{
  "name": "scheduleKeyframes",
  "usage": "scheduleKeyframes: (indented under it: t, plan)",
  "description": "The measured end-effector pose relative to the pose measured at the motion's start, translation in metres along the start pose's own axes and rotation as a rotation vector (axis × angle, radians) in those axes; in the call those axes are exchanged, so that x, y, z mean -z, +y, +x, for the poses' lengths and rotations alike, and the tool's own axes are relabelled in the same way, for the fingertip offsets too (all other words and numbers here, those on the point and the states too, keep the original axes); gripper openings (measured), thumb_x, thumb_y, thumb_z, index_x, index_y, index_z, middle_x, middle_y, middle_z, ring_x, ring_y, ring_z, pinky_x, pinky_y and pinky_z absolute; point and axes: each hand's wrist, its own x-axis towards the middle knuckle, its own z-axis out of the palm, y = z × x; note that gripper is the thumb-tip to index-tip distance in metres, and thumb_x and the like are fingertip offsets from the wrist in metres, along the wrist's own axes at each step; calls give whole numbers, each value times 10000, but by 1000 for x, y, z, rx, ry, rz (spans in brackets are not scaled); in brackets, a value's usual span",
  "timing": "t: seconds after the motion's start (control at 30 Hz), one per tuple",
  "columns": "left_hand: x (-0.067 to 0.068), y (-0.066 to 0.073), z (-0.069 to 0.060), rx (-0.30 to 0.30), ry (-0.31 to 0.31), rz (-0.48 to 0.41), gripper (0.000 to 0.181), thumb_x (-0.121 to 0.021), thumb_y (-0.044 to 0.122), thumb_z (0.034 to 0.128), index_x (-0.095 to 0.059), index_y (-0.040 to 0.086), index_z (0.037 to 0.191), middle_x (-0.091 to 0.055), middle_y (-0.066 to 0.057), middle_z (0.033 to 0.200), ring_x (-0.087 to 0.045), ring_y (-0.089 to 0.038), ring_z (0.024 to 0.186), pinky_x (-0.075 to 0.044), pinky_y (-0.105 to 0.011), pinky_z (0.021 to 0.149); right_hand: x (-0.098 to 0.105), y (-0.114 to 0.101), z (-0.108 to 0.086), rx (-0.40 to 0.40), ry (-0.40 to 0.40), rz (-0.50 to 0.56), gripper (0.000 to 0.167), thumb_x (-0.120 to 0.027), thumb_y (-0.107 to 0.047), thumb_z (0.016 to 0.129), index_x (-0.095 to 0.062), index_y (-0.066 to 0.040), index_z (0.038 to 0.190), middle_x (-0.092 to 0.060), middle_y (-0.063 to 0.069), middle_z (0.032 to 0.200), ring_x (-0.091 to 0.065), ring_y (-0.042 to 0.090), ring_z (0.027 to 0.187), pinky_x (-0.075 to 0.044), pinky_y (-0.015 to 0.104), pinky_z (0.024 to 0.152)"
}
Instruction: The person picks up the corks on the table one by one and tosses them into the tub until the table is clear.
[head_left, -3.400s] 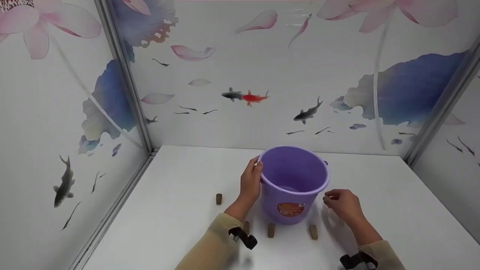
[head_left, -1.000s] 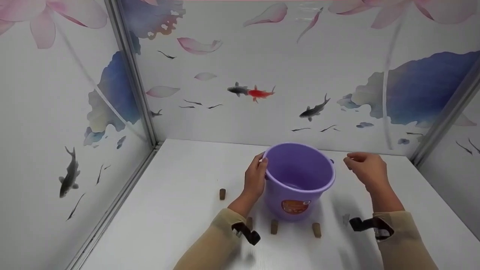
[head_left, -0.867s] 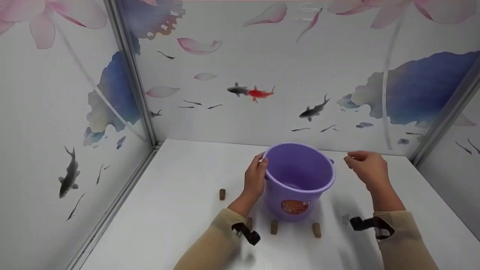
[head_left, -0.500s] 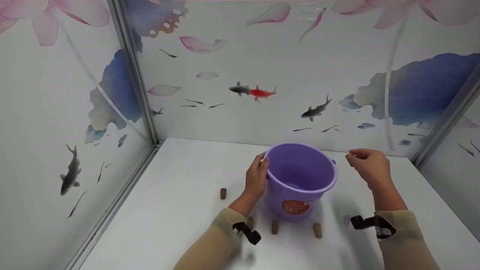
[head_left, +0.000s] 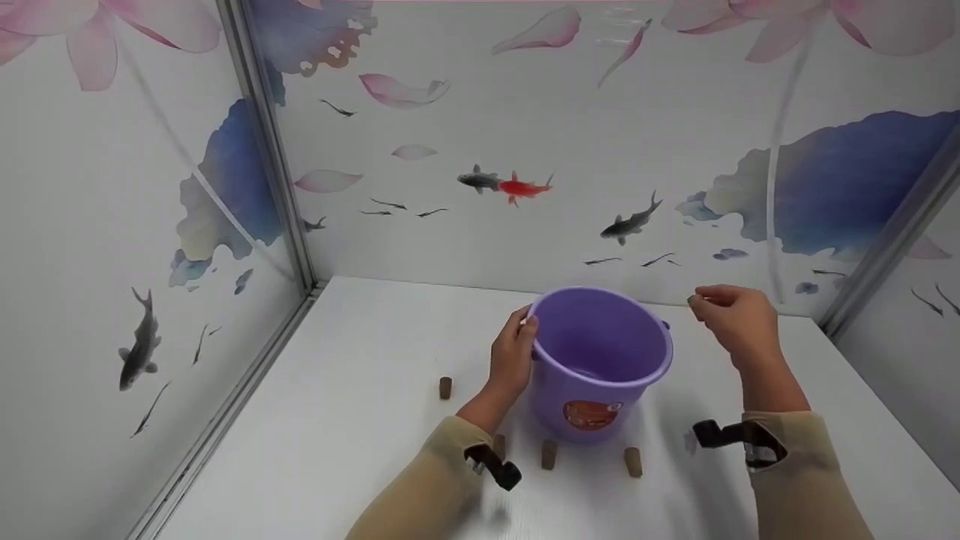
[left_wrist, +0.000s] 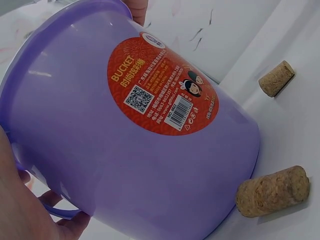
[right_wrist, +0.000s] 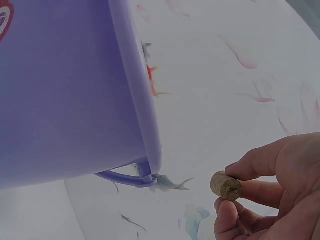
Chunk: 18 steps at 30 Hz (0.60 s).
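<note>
A purple bucket point(head_left: 589, 405) stands upright on the white table, its inside looking bare. My left hand point(head_left: 514, 352) grips its left side at the rim; in the left wrist view some fingers point(left_wrist: 76, 226) go round the purple handle point(left_wrist: 62, 212). To the right of the rim, apart from the bucket, my right hand point(head_left: 739, 319) is raised in the air. Between thumb and fingertips it pinches a small cork point(right_wrist: 226, 186), clearest in the right wrist view. Just in front of the bucket lie corks, one in the middle point(head_left: 549, 454) and another to the right point(head_left: 634, 462).
Another cork point(head_left: 445, 388) sits left of the bucket, and one more point(head_left: 500, 445) is partly hidden by the left wrist's camera mount point(head_left: 495, 465). Painted panels point(head_left: 420, 247) close off the table's back and sides. The white tabletop point(head_left: 360, 420) extends left of the bucket.
Since the earliest frame, my right hand has risen from beside the bucket's lower right to rim height. Lately it lifts slightly more. My left hand keeps its hold; the head view has shifted a little.
</note>
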Motion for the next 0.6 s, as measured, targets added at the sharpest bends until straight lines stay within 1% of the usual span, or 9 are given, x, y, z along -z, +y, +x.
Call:
scheduleKeyframes:
  t: [0.07,0.13,0.3,0.47,0.53,0.6]
  plan:
    - [0,0,0,-3,-2,-1,456,-454,393,1125,-588,178,1504,-751,-150,1216,-648,-121,962,-526,-298,830,0,-2,1,-1,1,-6,563,-593,-393,1069,-603,-16,1487,-666,254,1369,-683,216,1086,-517,544,1111]
    - [1,0,0,-8,-4,-2,454,-453,390,1125,-590,173,1501,-749,-169,1204,-640,-116,939,-523,-297,822,-1,-5,1,-4,4,-8,558,-596,-389,1068,-606,-18,1485,-669,252,1369,-684,202,1077,-520,538,1108]
    - [1,0,1,-8,5,-11,448,-454,384,1124,-604,164,1484,-742,-204,1179,-615,-90,891,-514,-286,795,-6,-10,2,-24,7,18,563,-602,-387,1063,-600,-23,1493,-656,248,1386,-680,270,1151,-516,525,1121]
    - [-1,0,1,7,5,-25,450,-457,389,1122,-608,160,1480,-741,-178,1154,-603,-81,856,-516,-281,777,-12,-15,3,-48,19,65,565,-611,-379,1051,-599,-29,1495,-644,238,1386,-674,310,1187,-508,521,1132]
    - [-1,0,1,14,6,-24,445,-467,385,1121,-610,164,1480,-740,-171,1156,-596,-71,852,-512,-268,775,-14,-17,3,-50,24,73,561,-614,-377,1050,-602,-33,1493,-645,228,1379,-679,290,1167,-507,517,1134]
    - [-1,-1,1,15,11,-21,440,-476,381,1118,-615,164,1474,-738,-174,1151,-591,-63,847,-507,-259,770,-15,-20,5,-49,29,77,553,-617,-374,1049,-608,-38,1489,-650,216,1368,-684,232,1113,-514,498,1129]
